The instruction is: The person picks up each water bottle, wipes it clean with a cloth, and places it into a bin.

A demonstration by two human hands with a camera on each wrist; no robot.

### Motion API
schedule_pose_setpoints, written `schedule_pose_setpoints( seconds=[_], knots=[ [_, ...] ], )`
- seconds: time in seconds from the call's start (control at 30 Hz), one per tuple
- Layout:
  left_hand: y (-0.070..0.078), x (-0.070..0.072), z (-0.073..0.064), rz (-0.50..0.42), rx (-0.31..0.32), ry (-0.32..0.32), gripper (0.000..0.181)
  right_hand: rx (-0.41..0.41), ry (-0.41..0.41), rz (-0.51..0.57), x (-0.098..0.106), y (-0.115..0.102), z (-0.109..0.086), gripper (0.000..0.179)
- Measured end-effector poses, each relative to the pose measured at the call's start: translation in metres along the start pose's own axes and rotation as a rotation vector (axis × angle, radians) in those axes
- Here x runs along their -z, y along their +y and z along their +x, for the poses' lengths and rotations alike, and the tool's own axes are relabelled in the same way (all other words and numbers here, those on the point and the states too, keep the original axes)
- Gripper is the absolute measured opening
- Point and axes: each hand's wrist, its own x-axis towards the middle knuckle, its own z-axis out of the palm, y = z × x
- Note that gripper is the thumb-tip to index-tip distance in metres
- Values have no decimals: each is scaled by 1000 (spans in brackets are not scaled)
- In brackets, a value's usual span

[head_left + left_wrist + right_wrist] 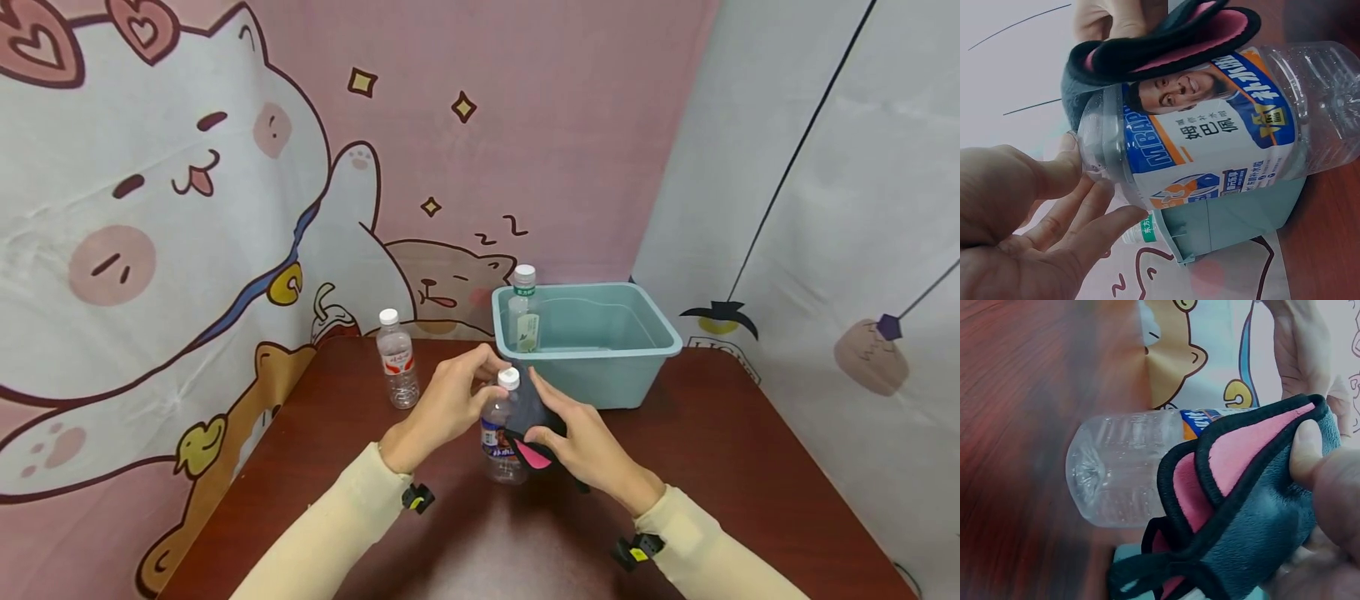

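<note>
A clear plastic bottle [506, 470] with a white cap and a blue-orange label stands upright in front of me; whether its base touches the table cannot be told. My left hand [442, 408] pinches it at the neck, just under the cap, between thumb and fingers. On the bottle's right side lies a folded dark grey cloth [1254, 531] with black edging and a pink underside. My right hand [596, 442] grips this cloth, thumb on the near side, and holds it against the bottle. The cloth hides part of the label [1210, 131].
Behind the hands, a light blue plastic bin [585, 367] sits at the back of the brown table [720, 467]. A capped bottle with a green-white label [527, 329] stands inside its left end. Another bottle with a red label [397, 362] stands on the table at left.
</note>
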Motion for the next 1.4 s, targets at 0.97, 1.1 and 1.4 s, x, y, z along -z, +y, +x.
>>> schedule_pose_setpoints(
  seconds=[0.97,1.1,1.4],
  knots=[
    [-6,5,-1,15,-6,-25,38,-42,-146,-94,-39,44,-9,47],
    [-9,6,-1,24,-7,-40,41,-72,-130,-80,-41,45,-8,51],
    [-7,5,-3,77,-13,-57,40,-161,-76,93,-42,53,-13,58]
  ],
)
